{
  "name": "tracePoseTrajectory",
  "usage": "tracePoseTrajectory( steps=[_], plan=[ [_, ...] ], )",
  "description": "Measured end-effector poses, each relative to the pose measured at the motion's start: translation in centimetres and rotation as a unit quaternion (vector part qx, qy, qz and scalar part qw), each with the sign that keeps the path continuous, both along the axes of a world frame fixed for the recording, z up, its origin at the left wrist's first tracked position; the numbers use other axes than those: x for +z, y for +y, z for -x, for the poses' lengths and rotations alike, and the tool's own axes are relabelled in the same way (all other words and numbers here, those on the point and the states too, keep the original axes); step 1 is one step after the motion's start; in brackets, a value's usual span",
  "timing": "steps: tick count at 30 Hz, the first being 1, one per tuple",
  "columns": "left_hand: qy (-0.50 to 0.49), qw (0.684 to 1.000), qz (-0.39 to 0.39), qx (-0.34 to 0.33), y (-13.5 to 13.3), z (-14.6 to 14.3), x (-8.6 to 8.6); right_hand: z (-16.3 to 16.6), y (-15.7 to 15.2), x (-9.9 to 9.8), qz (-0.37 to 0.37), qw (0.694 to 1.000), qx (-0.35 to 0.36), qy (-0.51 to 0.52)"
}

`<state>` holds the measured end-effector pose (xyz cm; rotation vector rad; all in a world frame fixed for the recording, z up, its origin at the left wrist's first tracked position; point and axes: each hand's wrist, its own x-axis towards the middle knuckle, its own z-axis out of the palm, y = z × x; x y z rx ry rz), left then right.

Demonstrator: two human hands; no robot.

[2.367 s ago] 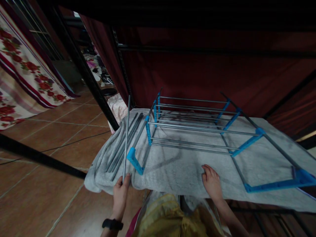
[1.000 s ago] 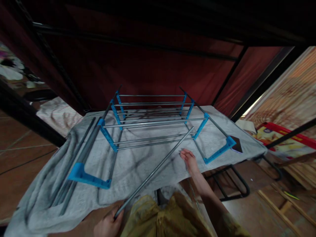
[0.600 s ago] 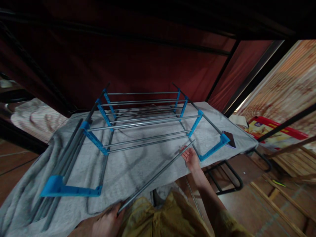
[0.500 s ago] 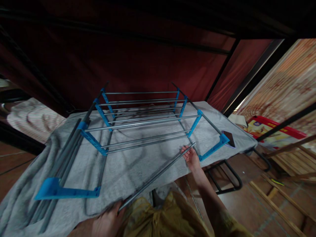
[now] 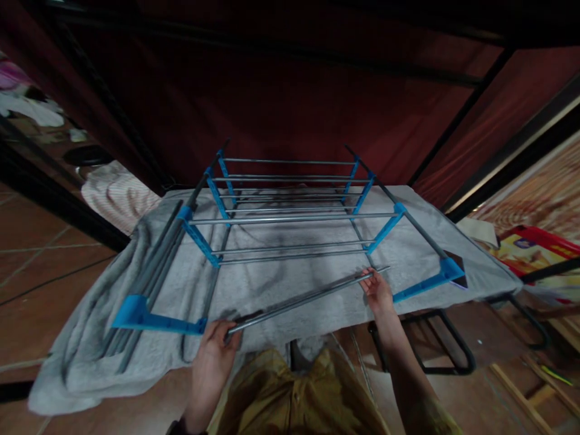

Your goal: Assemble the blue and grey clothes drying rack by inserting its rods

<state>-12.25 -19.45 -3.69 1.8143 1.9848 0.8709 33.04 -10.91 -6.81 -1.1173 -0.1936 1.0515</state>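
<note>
A grey metal tube [image 5: 299, 301] slants across the front of a cloth-covered surface, its right end farther away and higher in view. My left hand [image 5: 215, 350] is closed around its near left end. Close to the other end, the fingers of my right hand [image 5: 377, 291] grip it, with a short tip sticking out beyond them. Behind the tube stands a rack frame of grey rods [image 5: 290, 217] joined by blue plastic brackets [image 5: 199, 241]. Two front brackets, the left one [image 5: 158, 320] and the right one [image 5: 426, 281], have no crossbar between them.
Several loose grey tubes [image 5: 158, 266] lie at the left on the grey blanket [image 5: 272, 278]. A dark flat device [image 5: 457, 266] rests behind the right front bracket. Black metal bars [image 5: 453, 326] jut out below the right front edge. A dark red curtain [image 5: 290, 109] hangs behind.
My left hand has raised the tube's near end and moved it forward, so the tube lies less steeply across the view. My right hand still holds the far end. The view has swung left.
</note>
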Motion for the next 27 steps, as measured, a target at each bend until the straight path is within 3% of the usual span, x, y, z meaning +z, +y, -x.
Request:
tracePoseTrajectory(
  steps=[5, 8, 10, 14, 19, 22, 27],
  plan=[
    [-0.144, 0.987, -0.039, 0.06, 1.3, -0.7, -0.1, -0.6, 0.0, -0.8, -0.008, 1.0, 0.011, -0.008],
    [-0.246, 0.962, -0.057, 0.102, 1.8, -1.4, 0.0, -0.9, -0.1, -1.5, -0.002, 1.0, 0.013, -0.008],
    [-0.335, 0.93, -0.046, 0.147, 2.1, -1.8, -0.1, -1.2, -0.1, -2.0, 0.003, 1.0, 0.014, -0.011],
    [-0.516, 0.828, -0.031, 0.218, 2.9, -2.5, -0.5, -1.4, -0.2, -2.7, 0.008, 1.0, 0.016, -0.025],
    [-0.642, 0.716, -0.06, 0.269, 4.6, -3.2, -0.4, -1.1, -0.3, -3.2, 0.001, 0.998, 0.019, -0.058],
    [-0.676, 0.682, -0.061, 0.272, 5.5, -3.5, -0.3, -0.9, -0.5, -3.3, 0.006, 0.998, 0.015, -0.066],
    [-0.711, 0.661, -0.042, 0.236, 6.3, -3.8, -0.5, -0.8, -0.7, -3.1, 0.011, 0.998, 0.012, -0.065]
  ],
)
